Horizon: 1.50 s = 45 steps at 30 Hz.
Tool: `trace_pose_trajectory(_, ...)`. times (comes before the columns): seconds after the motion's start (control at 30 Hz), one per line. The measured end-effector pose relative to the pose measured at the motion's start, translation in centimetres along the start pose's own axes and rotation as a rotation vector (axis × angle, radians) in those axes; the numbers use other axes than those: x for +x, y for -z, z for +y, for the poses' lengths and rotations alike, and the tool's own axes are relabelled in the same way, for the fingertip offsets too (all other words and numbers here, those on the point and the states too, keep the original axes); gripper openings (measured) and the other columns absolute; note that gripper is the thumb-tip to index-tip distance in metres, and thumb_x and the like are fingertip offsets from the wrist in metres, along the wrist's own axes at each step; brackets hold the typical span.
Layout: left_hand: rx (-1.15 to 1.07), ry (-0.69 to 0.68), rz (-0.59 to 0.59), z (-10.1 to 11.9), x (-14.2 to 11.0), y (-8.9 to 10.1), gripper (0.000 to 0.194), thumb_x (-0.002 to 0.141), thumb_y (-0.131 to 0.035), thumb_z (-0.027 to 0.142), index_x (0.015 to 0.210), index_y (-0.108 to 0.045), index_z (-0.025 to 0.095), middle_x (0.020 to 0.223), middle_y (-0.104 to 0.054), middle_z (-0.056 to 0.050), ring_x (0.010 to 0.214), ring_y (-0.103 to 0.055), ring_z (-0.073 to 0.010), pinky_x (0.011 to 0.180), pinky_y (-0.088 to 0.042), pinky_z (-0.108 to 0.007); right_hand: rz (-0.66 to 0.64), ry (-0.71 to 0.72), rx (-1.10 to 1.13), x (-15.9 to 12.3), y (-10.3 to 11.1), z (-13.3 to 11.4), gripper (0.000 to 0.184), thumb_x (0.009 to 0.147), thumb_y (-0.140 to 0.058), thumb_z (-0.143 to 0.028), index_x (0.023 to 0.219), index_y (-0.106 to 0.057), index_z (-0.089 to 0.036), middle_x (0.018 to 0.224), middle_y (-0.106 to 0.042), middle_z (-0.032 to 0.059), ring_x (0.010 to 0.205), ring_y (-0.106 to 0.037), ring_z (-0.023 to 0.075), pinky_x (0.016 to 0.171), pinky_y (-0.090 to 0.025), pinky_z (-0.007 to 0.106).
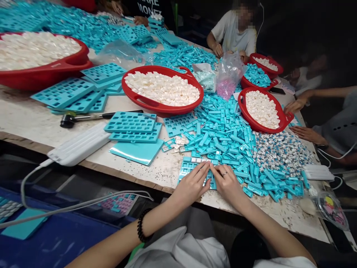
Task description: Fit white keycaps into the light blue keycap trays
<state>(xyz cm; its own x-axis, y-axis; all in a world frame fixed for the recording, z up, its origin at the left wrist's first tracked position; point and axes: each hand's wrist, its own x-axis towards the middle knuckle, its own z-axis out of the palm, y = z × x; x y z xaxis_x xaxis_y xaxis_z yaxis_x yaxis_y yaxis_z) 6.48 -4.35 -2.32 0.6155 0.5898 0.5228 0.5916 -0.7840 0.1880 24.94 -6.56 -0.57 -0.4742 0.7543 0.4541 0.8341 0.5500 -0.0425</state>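
Note:
A blue tray-like panel with a grid of square openings [184, 172] lies at the table's front edge, partly hidden under my hands. Small white caps [198, 160] sit in a row along its far side. My left hand [195, 179] reaches over the panel, fingers together and bent, tips at the end of that row. From the other side my right hand [228, 183], with a ring on one finger, brings its bunched fingertips against those of the left. Whatever is between the fingertips is too small and covered to make out.
Blue strips [223, 130] are heaped beyond my hands, beside a pile of small white-and-blue parts [281, 152]. A red basin [164, 108] holds white caps. Stacked blue panels [131, 126], a mallet [68, 120] and a white power strip [79, 143] lie leftward. Other people work around the table.

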Motion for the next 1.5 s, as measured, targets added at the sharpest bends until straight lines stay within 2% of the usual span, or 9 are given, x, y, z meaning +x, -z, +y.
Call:
trace_pose_trajectory(0.3, -0.025, 0.007, -0.007, 0.0, 0.2, 0.5, 0.055, 0.097, -0.05, 0.018, 0.15, -0.038, 0.007, 0.141, -0.059, -0.014, 0.132, -0.056, -0.0271, 0.102, -0.055, -0.039, 0.013, 0.017, 0.076, 0.0, 0.4, 0.6, 0.051, 0.094, -0.043, -0.002, 0.145, -0.045, -0.008, 0.096, -0.067, 0.0119, 0.087, -0.059, 0.0226, 0.078, -0.05, 0.036)
trace_pose_trajectory(0.53, -0.055, 0.011, -0.012, -0.1, 0.1, 0.3, 0.056, 0.097, -0.051, 0.017, 0.15, -0.039, 0.007, 0.142, -0.059, -0.014, 0.132, -0.056, -0.0267, 0.105, -0.054, -0.039, -0.022, 0.01, 0.026, -0.1, 0.2, 0.5, 0.049, 0.094, -0.041, -0.003, 0.142, -0.05, -0.009, 0.095, -0.068, 0.0122, 0.087, -0.06, 0.0232, 0.078, -0.049, 0.038)
trace_pose_trajectory(0.67, -0.083, 0.023, -0.019, -0.1, 0.0, 0.1, 0.056, 0.097, -0.05, 0.018, 0.151, -0.038, 0.009, 0.142, -0.058, -0.014, 0.133, -0.055, -0.0263, 0.106, -0.053, -0.039, 0.004, 0.056, -0.011, 0.1, 0.2, 0.5, 0.042, 0.094, -0.041, -0.002, 0.133, -0.057, -0.004, 0.09, -0.067, 0.0119, 0.084, -0.058, 0.0228, 0.076, -0.049, 0.036)
trace_pose_trajectory(1.03, -0.062, 0.035, -0.034, -0.1, -0.1, -0.3, 0.045, 0.096, -0.05, 0.017, 0.139, -0.051, 0.007, 0.137, -0.063, -0.014, 0.129, -0.058, -0.0266, 0.103, -0.056, -0.038, -0.042, 0.065, -0.108, -0.1, -0.1, 0.1, 0.038, 0.096, -0.04, -0.001, 0.128, -0.06, -0.002, 0.088, -0.066, 0.0119, 0.082, -0.057, 0.0229, 0.075, -0.05, 0.037)
trace_pose_trajectory(1.27, -0.103, 0.049, -0.055, -0.2, -0.1, -0.1, 0.043, 0.096, -0.05, 0.019, 0.138, -0.053, 0.01, 0.14, -0.061, -0.012, 0.131, -0.056, -0.0276, 0.102, -0.055, -0.039, -0.029, 0.131, -0.159, 0.1, 0.2, -0.2, 0.035, 0.093, -0.043, 0.0, 0.12, -0.065, 0.0, 0.089, -0.065, 0.0134, 0.083, -0.054, 0.0241, 0.076, -0.049, 0.037)
trace_pose_trajectory(1.4, -0.138, 0.054, -0.08, 0.0, -0.2, 0.5, 0.048, 0.097, -0.05, 0.02, 0.143, -0.046, 0.01, 0.146, -0.055, -0.014, 0.138, -0.048, -0.0271, 0.109, -0.048, -0.041, -0.083, 0.142, -0.096, 0.3, 0.4, 0.6, 0.038, 0.088, -0.045, 0.002, 0.12, -0.066, -0.004, 0.088, -0.065, 0.013, 0.083, -0.055, 0.0247, 0.073, -0.05, 0.037)
trace_pose_trajectory(1.5, -0.172, 0.106, -0.093, 0.2, -0.1, 1.0, 0.051, 0.097, -0.051, 0.023, 0.146, -0.042, 0.013, 0.147, -0.054, -0.014, 0.139, -0.046, -0.0252, 0.11, -0.045, -0.042, -0.119, 0.049, 0.022, 0.5, 0.9, 1.1, 0.04, 0.088, -0.048, -0.003, 0.125, -0.064, -0.009, 0.09, -0.065, 0.0113, 0.082, -0.056, 0.0244, 0.072, -0.052, 0.039)
